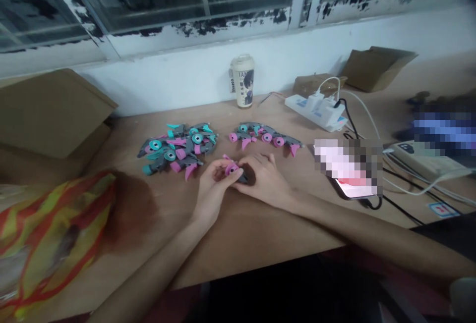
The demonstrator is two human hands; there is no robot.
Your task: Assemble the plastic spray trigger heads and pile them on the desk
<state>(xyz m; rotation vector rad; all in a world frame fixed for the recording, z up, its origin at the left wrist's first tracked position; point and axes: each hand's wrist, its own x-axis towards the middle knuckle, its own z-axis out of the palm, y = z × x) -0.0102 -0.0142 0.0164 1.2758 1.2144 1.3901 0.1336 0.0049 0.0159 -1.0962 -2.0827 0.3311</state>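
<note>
Both my hands meet over the tabletop around a small pink and grey plastic toy (231, 168) with a round eye-like part. My left hand (215, 182) grips its pink side, with the thumb laid across the front. My right hand (267, 180) curls round the grey end, and its fingers partly hide that end. Just beyond my left hand lies a pile of similar grey toys (178, 147) with teal or pink fins and eyes. Past my right hand is a smaller row of such toys (266, 134), mostly pink and grey.
A printed coffee cup (244, 82) stands by the wall. To the right are a power strip (316, 112) with plugs and cables, and a phone (349, 174) on a cord. Cardboard boxes (52, 115) and a red-yellow striped bag (55, 239) occupy the left.
</note>
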